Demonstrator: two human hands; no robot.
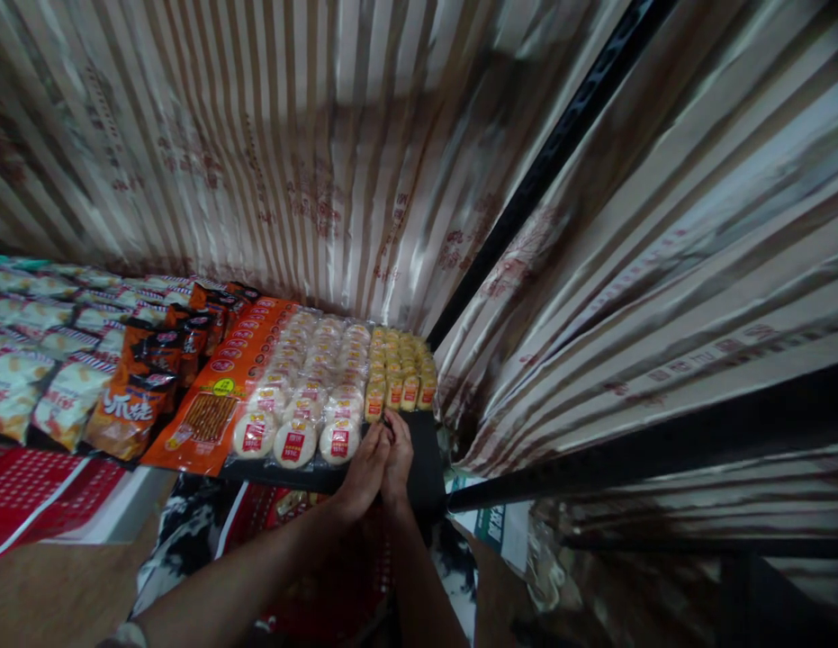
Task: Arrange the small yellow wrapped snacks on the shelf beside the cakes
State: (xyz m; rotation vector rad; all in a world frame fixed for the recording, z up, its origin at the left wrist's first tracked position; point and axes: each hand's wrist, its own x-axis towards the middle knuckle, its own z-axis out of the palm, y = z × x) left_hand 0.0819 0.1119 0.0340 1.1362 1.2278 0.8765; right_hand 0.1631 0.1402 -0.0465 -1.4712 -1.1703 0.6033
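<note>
Hands [365, 465] by yellow packets [393, 391], red basket [248, 518] below, contents unclear

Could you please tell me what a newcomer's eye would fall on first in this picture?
Probably the bright orange packaging, which stands out on the shelf between the dark bags to its left in the picture and the rows of round, white wrapped items to its right. Next might come the small yellow packets at the right end of the display, and the striped sheeting hanging behind everything.
</note>
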